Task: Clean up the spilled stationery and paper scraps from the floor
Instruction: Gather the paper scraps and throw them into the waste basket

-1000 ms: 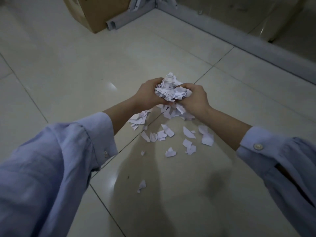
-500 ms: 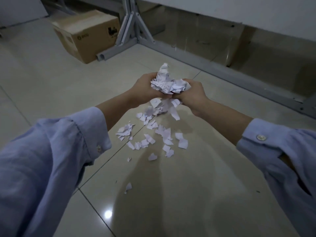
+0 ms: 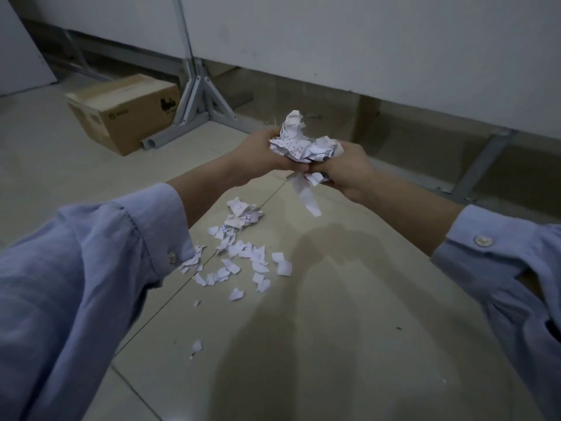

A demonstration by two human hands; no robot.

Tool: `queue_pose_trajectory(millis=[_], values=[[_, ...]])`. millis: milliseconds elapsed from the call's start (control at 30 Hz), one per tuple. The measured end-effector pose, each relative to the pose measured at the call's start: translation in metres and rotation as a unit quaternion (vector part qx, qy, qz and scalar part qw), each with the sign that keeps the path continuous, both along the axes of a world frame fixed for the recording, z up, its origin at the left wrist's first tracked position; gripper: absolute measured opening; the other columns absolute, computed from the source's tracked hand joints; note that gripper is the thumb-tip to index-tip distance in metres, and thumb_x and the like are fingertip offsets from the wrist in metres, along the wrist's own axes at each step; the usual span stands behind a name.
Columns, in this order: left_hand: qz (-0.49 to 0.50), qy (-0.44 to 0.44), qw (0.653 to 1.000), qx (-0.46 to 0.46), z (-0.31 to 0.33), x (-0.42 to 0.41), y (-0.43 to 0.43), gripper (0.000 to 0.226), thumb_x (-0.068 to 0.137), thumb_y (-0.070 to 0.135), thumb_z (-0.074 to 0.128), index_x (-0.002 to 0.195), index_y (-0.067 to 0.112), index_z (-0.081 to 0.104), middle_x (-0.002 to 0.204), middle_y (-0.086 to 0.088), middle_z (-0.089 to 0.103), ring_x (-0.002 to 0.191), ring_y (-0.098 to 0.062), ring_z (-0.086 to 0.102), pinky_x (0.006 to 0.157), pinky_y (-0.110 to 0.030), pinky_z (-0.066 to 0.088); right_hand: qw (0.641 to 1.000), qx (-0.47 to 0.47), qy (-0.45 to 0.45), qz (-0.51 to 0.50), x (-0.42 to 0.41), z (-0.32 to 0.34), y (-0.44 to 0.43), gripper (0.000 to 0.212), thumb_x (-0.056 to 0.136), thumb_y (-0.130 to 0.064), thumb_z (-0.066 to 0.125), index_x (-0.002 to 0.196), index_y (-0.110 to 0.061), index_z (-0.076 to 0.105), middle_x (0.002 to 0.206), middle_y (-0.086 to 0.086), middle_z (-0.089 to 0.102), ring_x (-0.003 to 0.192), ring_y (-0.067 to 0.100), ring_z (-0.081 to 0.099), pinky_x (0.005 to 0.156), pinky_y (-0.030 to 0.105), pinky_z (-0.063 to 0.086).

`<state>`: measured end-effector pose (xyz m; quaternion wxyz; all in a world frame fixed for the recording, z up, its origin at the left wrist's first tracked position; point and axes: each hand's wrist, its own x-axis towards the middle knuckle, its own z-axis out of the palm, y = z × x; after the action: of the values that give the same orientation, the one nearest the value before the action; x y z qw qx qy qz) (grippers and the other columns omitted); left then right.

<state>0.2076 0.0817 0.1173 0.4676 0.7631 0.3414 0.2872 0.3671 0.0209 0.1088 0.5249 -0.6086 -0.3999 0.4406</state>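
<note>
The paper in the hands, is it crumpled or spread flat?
Crumpled: the paper wad shows creased folds, gripped between the left hand and right hand.

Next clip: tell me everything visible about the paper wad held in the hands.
The paper wad is a crumpled white bundle of torn scraps, some showing small dark marks. It is held above the floor, cupped between the left hand and right hand, whose fingers curl round it. One peak pokes up; a loose strip dangles below the hands.
</note>
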Motion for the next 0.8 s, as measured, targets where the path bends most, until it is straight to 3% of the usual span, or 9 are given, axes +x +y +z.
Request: queue_pose_trajectory(millis=[133, 233, 400, 567, 667, 800], values=[[-0.038, -0.012, 0.999, -0.005, 0.02, 0.032, -0.015, 0.045, 0.069, 0.001, 0.079, 0.111, 0.003, 0.064, 0.106, -0.004, 0.07, 0.093, -0.007, 0.067, 0.08, -0.018, 0.053, 1.0, 0.006, -0.004, -0.009, 0.032, 0.021, -0.023, 0.036, 0.076, 0.015, 0.064, 0.108, -0.002, 0.067, 0.099, 0.014, 0.071, 0.082, 0.025, 0.069, 0.071, 0.031, 0.059], [-0.058, -0.024, 0.998, -0.004, 0.036, 0.055, -0.028, 0.039, 0.069, -0.002, 0.078, 0.104, 0.009, 0.065, 0.098, 0.002, 0.07, 0.085, -0.001, 0.067, 0.077, -0.015, 0.053, 1.0, 0.014, 0.003, -0.016, 0.052, 0.035, -0.042, 0.032, 0.075, 0.015, 0.064, 0.099, -0.005, 0.068, 0.091, 0.01, 0.07, 0.075, 0.021, 0.067, 0.067, 0.028, 0.055], [-0.088, -0.046, 0.995, -0.007, 0.059, 0.092, -0.054, 0.039, 0.069, -0.004, 0.077, 0.105, 0.007, 0.065, 0.102, -0.005, 0.07, 0.09, -0.009, 0.068, 0.084, -0.022, 0.055, 0.999, 0.032, 0.021, -0.029, 0.087, 0.061, -0.072, 0.03, 0.076, 0.016, 0.065, 0.096, -0.005, 0.068, 0.09, 0.012, 0.07, 0.073, 0.021, 0.065, 0.069, 0.028, 0.059], [-0.107, -0.044, 0.993, -0.001, 0.087, 0.13, -0.086, 0.034, 0.07, -0.006, 0.076, 0.1, 0.007, 0.064, 0.088, 0.004, 0.071, 0.078, -0.002, 0.068, 0.072, -0.016, 0.054, 0.997, 0.02, 0.039, -0.061, 0.12, 0.088, -0.105, 0.027, 0.077, 0.018, 0.065, 0.094, -0.003, 0.067, 0.091, 0.012, 0.07, 0.072, 0.019, 0.066, 0.057, 0.022, 0.058], [-0.12, -0.042, 0.992, 0.018, 0.103, 0.161, -0.108, 0.03, 0.07, -0.006, 0.076, 0.094, 0.009, 0.064, 0.08, 0.01, 0.07, 0.072, 0.002, 0.066, 0.066, -0.011, 0.049, 0.996, 0.028, 0.046, -0.074, 0.147, 0.101, -0.129, 0.035, 0.076, 0.017, 0.066, 0.107, 0.0, 0.067, 0.102, 0.015, 0.07, 0.079, 0.021, 0.068, 0.063, 0.024, 0.06], [-0.153, -0.052, 0.986, 0.043, 0.121, 0.212, -0.136, 0.03, 0.069, -0.001, 0.079, 0.093, 0.013, 0.065, 0.091, 0.005, 0.071, 0.08, -0.002, 0.067, 0.071, -0.016, 0.051, 0.992, 0.042, 0.049, -0.105, 0.191, 0.121, -0.168, 0.038, 0.077, 0.012, 0.068, 0.112, -0.003, 0.067, 0.104, 0.011, 0.071, 0.081, 0.018, 0.069, 0.063, 0.023, 0.059]])
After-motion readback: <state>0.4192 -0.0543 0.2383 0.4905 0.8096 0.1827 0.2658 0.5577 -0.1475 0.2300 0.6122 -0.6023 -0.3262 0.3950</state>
